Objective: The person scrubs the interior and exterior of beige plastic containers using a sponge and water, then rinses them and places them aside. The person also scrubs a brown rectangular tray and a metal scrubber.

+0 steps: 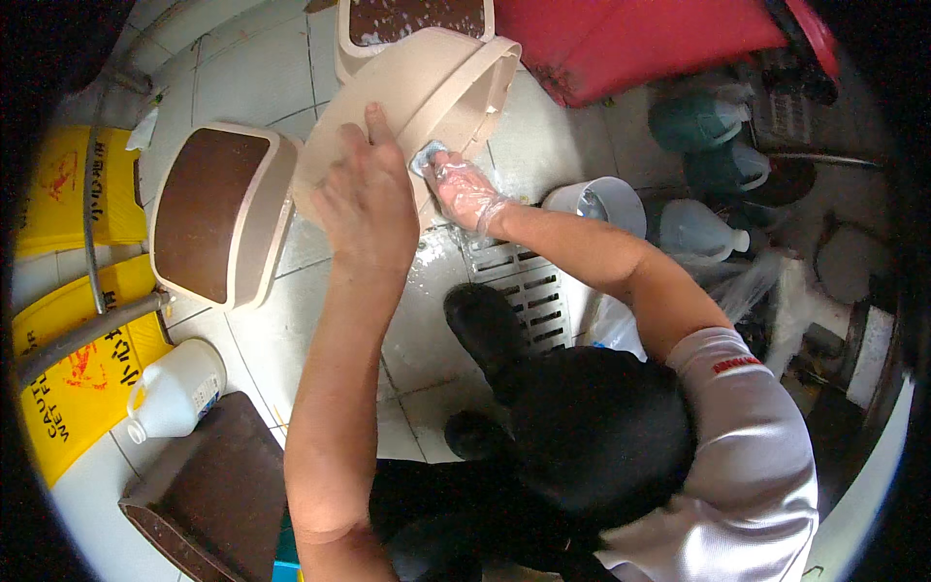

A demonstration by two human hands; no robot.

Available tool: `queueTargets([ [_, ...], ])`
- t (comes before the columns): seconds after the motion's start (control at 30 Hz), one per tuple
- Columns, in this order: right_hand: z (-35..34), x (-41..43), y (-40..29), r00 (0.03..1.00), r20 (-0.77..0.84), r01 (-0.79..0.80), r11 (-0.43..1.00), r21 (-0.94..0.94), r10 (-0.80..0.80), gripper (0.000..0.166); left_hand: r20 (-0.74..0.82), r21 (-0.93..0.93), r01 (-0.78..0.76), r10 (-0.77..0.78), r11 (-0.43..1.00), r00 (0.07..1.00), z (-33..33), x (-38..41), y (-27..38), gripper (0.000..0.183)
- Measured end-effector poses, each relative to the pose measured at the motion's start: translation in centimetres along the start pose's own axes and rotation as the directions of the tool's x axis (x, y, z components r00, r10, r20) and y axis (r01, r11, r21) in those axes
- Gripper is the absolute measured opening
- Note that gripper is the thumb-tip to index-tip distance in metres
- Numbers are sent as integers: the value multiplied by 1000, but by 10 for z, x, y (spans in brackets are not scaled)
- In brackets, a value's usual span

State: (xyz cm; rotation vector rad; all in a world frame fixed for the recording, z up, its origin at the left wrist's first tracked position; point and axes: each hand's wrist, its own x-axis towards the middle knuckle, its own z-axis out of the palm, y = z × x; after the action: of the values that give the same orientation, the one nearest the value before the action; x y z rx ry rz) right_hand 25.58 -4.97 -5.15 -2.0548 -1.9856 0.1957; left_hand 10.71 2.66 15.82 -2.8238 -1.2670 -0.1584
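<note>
My left hand [367, 193] is bare and lies with spread fingers on the outer face of a beige plastic bin lid [436, 80]. Whether its thumb grips an edge is hidden. My right hand [465, 189], in a clear disposable plastic glove, pinches a small pale-blue cloth or sponge [428, 156] against the lid beside its raised rim. The lid is tilted, with its hollow side turned to the right. Left of it stands a second beige lid with a brown panel [207, 211]. Another brown-panelled lid [418, 22], spotted with suds, is partly hidden behind the first.
Wet tiles surround a slotted floor drain grate [538, 298] near my shoe. A white bucket [625, 204] and several plastic jugs [698, 229] stand right. Yellow wet-floor signs [80, 364], a white jug [182, 389] and a brown bin [211, 480] lie left. Something red [640, 44] is ahead.
</note>
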Motion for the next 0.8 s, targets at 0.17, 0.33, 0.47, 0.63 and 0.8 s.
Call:
queueTargets([
  [0.17, -4, -5, 87, 904, -176, -406, 911, -75, 388, 28, 29, -58, -16, 18, 998, 999, 1, 3, 25, 63],
  [0.33, 7, -10, 17, 946, -69, -320, 945, -69, 316, 30, 90, 4, 48, -48, 999, 995, 1, 8, 14, 60],
  [0.47, 4, -21, 90, 953, -87, -304, 906, -294, 292, 34, 77, -24, -10, 12, 1000, 997, 4, 7, 27, 57],
  [0.63, -12, 12, -6, 962, 164, -142, 916, -376, 217, 29, 113, 14, 64, -65, 998, 991, -1, 7, 1, 57],
  [0.8, -10, -4, 63, 958, -24, -278, 914, -295, 284, 27, 93, -89, 29, -21, 996, 995, 7, 5, 18, 56],
])
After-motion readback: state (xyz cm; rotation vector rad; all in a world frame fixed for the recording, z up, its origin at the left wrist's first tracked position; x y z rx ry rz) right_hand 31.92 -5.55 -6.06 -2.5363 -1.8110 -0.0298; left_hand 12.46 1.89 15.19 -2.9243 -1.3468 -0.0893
